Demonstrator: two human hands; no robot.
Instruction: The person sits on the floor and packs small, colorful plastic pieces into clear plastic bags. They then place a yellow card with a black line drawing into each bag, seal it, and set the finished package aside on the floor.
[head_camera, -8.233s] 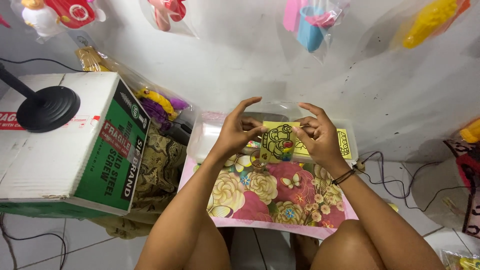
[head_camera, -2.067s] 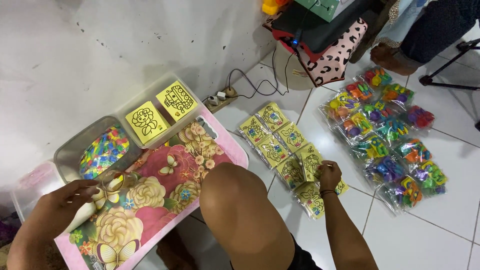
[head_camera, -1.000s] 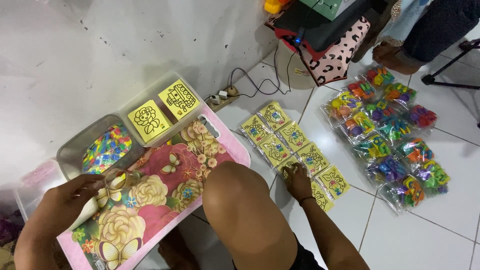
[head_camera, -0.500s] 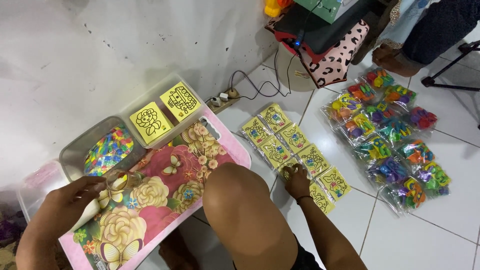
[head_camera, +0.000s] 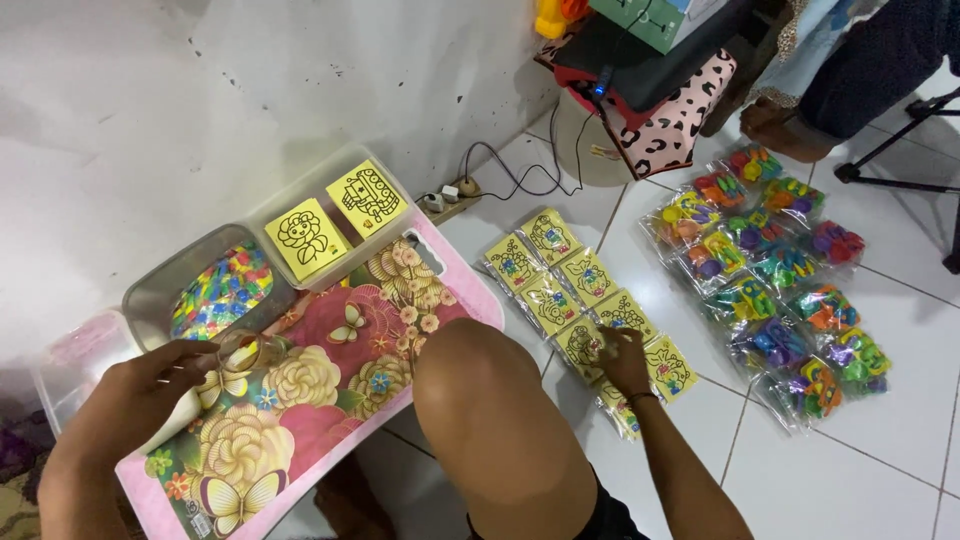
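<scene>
My left hand rests at the left end of a pink floral tray and pinches a small clear plastic bag. Just behind it, a metal tray holds colourful plastic pieces. My right hand reaches past my bare knee to the white tiled floor. Its fingertips lie on one of several yellow picture packets laid there in two rows. A clear box by the wall holds two yellow picture cards.
Several bags of colourful toys lie in rows on the floor at right. A power strip and cables run along the wall. At top right are a leopard-print cloth, another person's foot and a tripod leg.
My view swung from the box in front of me to the floor at my right. My right hand set a yellow packet into the row and stays on it. The left hand barely moved.
</scene>
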